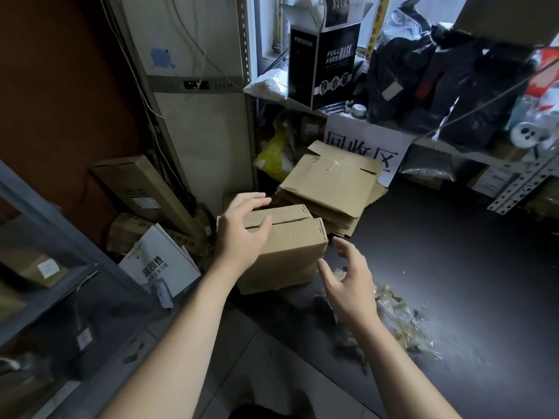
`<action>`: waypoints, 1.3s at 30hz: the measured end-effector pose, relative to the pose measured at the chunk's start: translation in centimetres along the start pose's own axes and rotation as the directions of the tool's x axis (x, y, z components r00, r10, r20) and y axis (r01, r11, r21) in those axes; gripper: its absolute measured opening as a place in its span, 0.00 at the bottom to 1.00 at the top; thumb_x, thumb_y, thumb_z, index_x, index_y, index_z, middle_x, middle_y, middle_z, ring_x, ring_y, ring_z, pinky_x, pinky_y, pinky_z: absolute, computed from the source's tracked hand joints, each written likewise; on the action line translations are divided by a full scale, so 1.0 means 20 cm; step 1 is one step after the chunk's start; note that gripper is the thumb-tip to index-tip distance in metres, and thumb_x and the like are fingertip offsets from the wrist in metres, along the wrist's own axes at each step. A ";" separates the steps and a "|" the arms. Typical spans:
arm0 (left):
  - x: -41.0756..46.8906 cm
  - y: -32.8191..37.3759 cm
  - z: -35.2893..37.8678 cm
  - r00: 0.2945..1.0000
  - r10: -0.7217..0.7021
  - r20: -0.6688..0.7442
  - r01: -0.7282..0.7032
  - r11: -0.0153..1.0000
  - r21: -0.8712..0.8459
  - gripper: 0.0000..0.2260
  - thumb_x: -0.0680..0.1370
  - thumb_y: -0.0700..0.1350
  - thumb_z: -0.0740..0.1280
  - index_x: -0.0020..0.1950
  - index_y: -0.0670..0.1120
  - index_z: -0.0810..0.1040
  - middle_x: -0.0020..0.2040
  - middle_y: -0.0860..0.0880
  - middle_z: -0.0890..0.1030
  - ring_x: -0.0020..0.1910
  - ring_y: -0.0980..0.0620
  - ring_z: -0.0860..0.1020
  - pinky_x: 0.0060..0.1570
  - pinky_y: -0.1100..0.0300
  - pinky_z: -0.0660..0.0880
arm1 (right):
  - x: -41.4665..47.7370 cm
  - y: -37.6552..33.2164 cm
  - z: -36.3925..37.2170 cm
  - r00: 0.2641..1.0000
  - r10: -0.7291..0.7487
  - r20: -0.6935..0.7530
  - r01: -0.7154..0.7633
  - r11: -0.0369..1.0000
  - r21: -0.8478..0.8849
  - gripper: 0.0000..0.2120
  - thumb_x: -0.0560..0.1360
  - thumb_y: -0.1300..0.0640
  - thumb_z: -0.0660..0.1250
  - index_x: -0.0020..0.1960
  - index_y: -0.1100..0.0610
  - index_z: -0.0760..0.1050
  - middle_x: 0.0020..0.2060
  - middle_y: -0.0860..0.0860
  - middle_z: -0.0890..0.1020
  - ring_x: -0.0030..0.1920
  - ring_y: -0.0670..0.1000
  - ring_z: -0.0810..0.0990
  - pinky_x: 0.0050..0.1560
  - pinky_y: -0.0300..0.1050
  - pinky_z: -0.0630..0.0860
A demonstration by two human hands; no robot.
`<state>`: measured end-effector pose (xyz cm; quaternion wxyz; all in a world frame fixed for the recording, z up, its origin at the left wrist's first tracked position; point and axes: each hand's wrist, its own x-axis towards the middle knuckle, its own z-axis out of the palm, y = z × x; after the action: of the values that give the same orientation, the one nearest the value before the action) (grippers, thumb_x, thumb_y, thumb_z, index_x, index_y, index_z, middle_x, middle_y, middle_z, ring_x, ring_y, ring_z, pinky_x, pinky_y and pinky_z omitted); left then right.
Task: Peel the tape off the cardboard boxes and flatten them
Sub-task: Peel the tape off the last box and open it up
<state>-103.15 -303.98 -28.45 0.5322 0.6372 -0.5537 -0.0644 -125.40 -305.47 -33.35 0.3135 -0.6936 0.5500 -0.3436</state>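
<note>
A closed brown cardboard box [290, 252] stands on the dark floor mat, its top flaps meeting along a seam. My left hand [242, 234] hovers over the box's left top edge, fingers spread and relaxed, gripping nothing. To the right of the box's near corner is my right hand [348, 279], open with fingers loosely curved, a little apart from the box. Behind the box lies a stack of flattened cardboard boxes [329, 182]. A heap of peeled clear and brown tape [399, 322] lies on the mat near my right wrist.
A white carton [157, 267] and long brown cartons [142, 189] lean at the left by a tall white unit [196, 131]. Metal shelving [514, 189] at the right holds a black mask box [323, 62] and black bags. A white sign [363, 143] hangs behind the stack.
</note>
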 end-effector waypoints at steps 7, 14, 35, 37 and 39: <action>-0.08 -0.09 -0.24 0.875 -0.471 -0.111 0.484 0.857 0.175 0.08 0.78 0.46 0.71 0.56 0.50 0.83 0.55 0.53 0.79 0.55 0.51 0.78 0.53 0.56 0.75 | 0.17 -0.17 0.07 0.999 0.049 0.024 -0.050 0.998 0.023 0.28 0.80 0.46 0.68 0.77 0.53 0.69 0.71 0.49 0.74 0.72 0.50 0.70 0.72 0.48 0.68; -0.02 -0.10 -0.29 0.750 -0.654 0.102 0.661 0.749 -0.058 0.24 0.76 0.48 0.73 0.72 0.56 0.74 0.62 0.57 0.77 0.61 0.53 0.76 0.59 0.56 0.72 | 0.20 -0.31 0.14 0.977 0.208 0.046 -0.213 0.962 0.171 0.18 0.80 0.44 0.69 0.64 0.53 0.75 0.58 0.47 0.81 0.60 0.49 0.78 0.63 0.47 0.74; -0.04 -0.19 -0.28 0.894 -0.448 0.012 0.447 0.894 0.042 0.36 0.60 0.45 0.85 0.58 0.54 0.65 0.53 0.56 0.74 0.53 0.63 0.72 0.39 0.66 0.67 | 0.17 -0.39 0.26 0.981 0.196 -0.014 -0.196 0.971 -0.137 0.45 0.58 0.38 0.82 0.68 0.45 0.65 0.57 0.46 0.80 0.58 0.52 0.79 0.54 0.53 0.79; -0.04 -0.22 -0.28 0.921 -0.390 -0.003 0.389 0.918 0.070 0.35 0.60 0.45 0.85 0.57 0.53 0.66 0.53 0.56 0.73 0.53 0.64 0.70 0.41 0.68 0.67 | 0.17 -0.39 0.27 0.985 0.172 -0.024 -0.173 0.968 -0.180 0.42 0.58 0.39 0.83 0.64 0.46 0.66 0.56 0.47 0.80 0.58 0.54 0.79 0.52 0.52 0.78; -0.05 -0.24 -0.28 0.942 -0.336 -0.008 0.335 0.934 0.123 0.34 0.61 0.43 0.85 0.57 0.53 0.67 0.54 0.55 0.72 0.51 0.60 0.70 0.43 0.67 0.67 | 0.17 -0.39 0.29 0.989 0.145 -0.033 -0.149 0.964 -0.220 0.40 0.59 0.40 0.83 0.61 0.47 0.65 0.55 0.47 0.79 0.56 0.55 0.79 0.48 0.50 0.76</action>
<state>-96.66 -300.63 -30.18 0.4696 0.7533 -0.4433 -0.1245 -115.84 -306.82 -29.79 0.2543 -0.6788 0.6374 -0.2615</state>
